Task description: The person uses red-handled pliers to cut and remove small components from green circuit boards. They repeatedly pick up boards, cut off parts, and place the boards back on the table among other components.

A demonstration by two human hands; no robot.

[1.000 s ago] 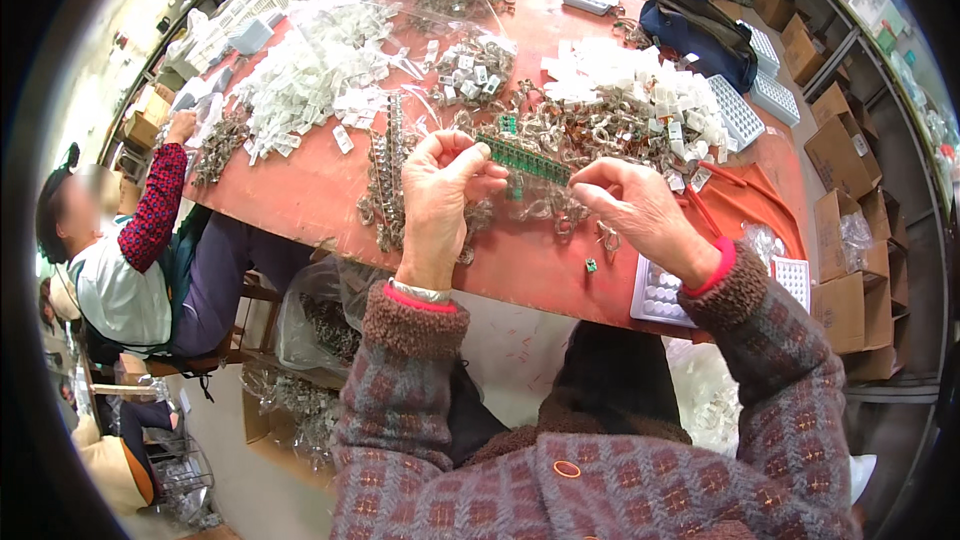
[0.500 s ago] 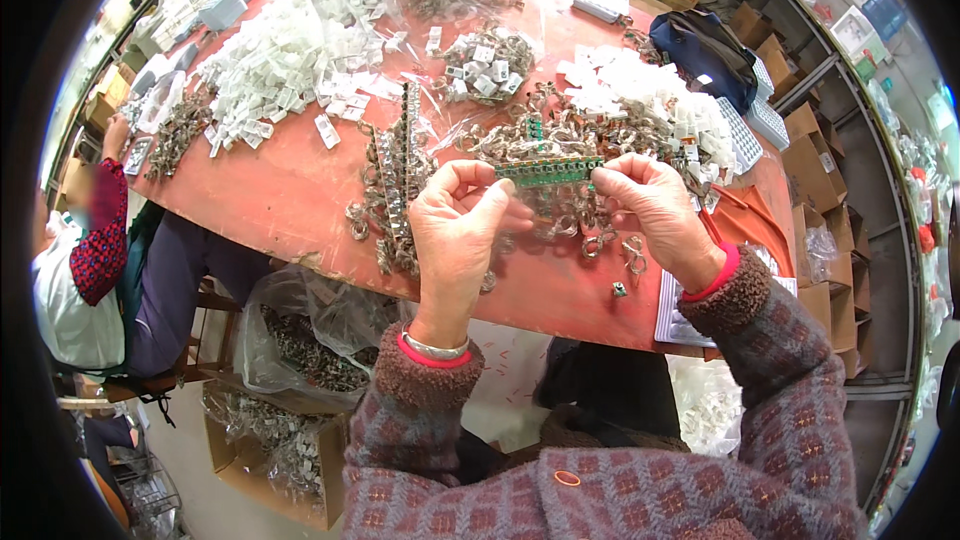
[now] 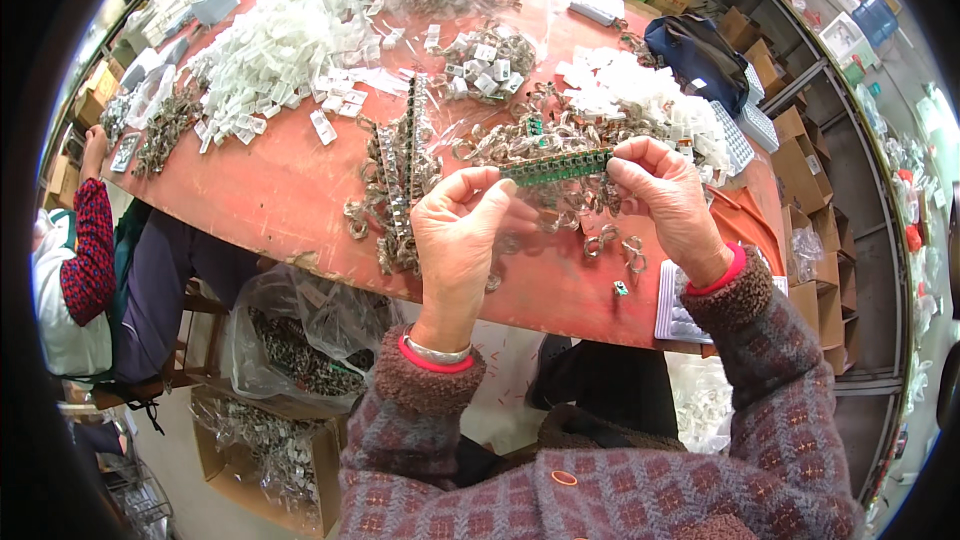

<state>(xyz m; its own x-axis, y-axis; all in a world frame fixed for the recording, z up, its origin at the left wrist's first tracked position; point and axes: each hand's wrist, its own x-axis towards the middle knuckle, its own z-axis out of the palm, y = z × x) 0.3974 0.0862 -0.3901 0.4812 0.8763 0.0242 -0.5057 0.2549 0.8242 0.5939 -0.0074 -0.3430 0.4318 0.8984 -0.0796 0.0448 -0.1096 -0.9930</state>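
Evidently left hand (image 3: 455, 230) and right hand (image 3: 668, 198) pinching opposite ends of green board strip (image 3: 556, 168); units looking unseparated, one small green piece (image 3: 621, 289) lying loose on table (image 3: 275, 185).

Grey metal shelving (image 3: 868, 386) curves along the right, and pale floor (image 3: 178, 432) shows below the red-topped table (image 3: 270, 182).

Free to pass over the bare red tabletop (image 3: 262, 198) left of the grey-brown metal parts (image 3: 386, 195), blocked beyond by a heap of white plastic pieces (image 3: 265, 75), barred between left hand (image 3: 455, 240) and right hand (image 3: 672, 202) by a slim green circuit-board strip (image 3: 556, 169)
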